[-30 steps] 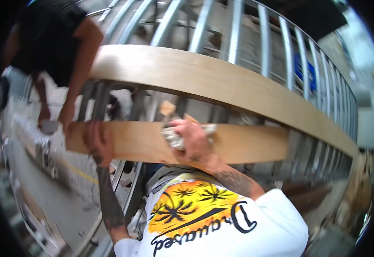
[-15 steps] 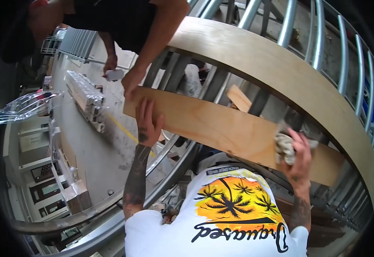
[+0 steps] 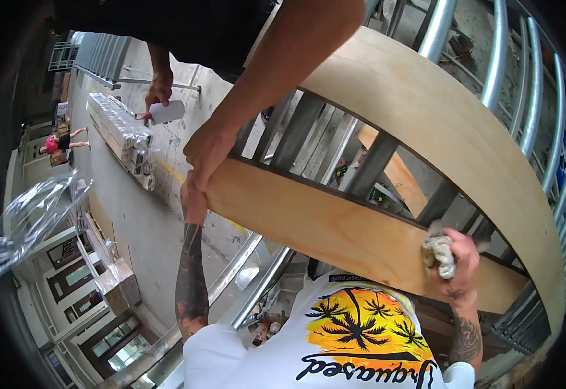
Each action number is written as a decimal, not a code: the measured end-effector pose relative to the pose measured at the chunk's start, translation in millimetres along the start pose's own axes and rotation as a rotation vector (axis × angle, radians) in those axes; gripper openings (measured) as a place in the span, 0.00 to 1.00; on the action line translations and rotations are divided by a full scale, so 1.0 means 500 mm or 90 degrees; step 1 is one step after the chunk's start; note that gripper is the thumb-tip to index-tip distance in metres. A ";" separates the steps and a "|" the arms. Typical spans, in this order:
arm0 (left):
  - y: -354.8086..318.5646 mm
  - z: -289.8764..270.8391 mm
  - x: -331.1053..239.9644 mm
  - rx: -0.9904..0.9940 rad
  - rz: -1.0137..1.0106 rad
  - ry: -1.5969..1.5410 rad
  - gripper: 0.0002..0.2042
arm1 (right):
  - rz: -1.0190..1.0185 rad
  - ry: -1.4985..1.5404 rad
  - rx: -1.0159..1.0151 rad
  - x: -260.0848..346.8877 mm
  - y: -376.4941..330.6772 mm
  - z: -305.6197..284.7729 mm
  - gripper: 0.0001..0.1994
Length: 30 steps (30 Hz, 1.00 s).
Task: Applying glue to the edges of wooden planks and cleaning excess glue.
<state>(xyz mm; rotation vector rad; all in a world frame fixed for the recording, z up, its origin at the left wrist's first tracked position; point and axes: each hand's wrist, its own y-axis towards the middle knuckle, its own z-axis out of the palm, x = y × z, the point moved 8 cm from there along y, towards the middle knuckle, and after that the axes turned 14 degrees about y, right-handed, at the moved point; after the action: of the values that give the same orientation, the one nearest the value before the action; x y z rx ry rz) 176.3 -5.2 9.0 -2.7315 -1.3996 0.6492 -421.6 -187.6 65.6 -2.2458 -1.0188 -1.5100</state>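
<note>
Clutching a bunched off-white rag (image 3: 438, 254) in the right hand (image 3: 463, 262), holding it against the wooden board (image 3: 315, 211) toward its right end. Touching the board's left end with the left hand (image 3: 194, 202), just beside a co-worker's hand (image 3: 206, 148), though not showing clearly whether gripping. Facing the board lying between the white shirt (image 3: 263, 363) and a longer pale panel (image 3: 438, 97).

The right hand (image 3: 461, 262) holds a bunched-up rag (image 3: 438, 255) on a long wooden board (image 3: 315, 211). The left hand (image 3: 193, 200) touches the board's end, near a helper's hand (image 3: 210, 150).
</note>
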 end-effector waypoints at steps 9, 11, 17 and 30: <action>0.007 0.057 -0.107 -0.084 0.341 0.267 0.23 | -0.027 0.073 0.043 0.046 0.174 0.112 0.23; 0.007 0.050 -0.124 -0.027 0.305 0.156 0.21 | -0.010 0.085 0.071 0.047 0.187 0.120 0.23; -0.001 0.043 -0.177 0.048 0.268 0.060 0.15 | 0.006 0.087 0.122 0.040 0.237 0.199 0.18; -0.012 0.047 -0.230 0.068 0.255 0.172 0.19 | 0.120 0.151 0.225 0.028 0.214 0.194 0.16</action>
<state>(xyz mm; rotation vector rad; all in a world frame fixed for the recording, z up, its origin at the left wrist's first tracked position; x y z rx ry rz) 103.7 -95.0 29.6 -2.8946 -0.7501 0.3269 -278.3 -205.5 54.4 -1.8169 -0.8944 -1.3546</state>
